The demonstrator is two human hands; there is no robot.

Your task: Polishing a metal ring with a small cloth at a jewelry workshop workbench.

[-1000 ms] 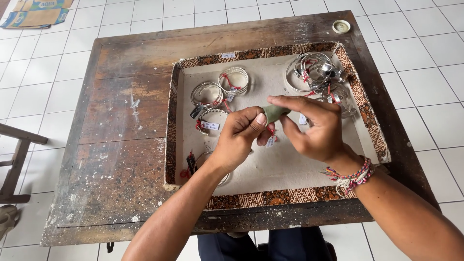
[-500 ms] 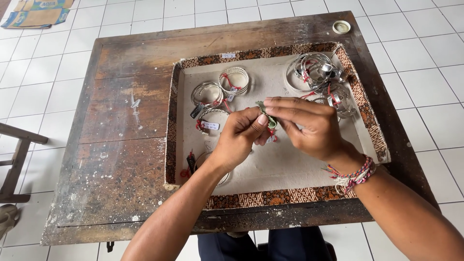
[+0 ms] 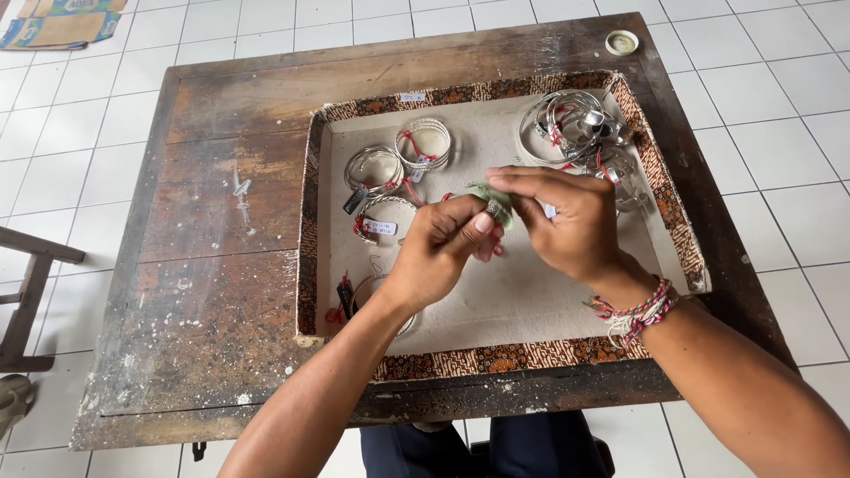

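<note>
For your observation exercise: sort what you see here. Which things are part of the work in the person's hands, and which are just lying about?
In hand:
left hand and right hand, together on a small silver piece
green cloth
tray beneath them
tagged silver bangles

Lying about:
small round lid on the wooden table
flattened cardboard on the tiled floor

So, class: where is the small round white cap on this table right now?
In the head view the round white cap sits on the wooden table, at its far right corner, outside the patterned tray and beyond the heap of silver bangles.
</note>
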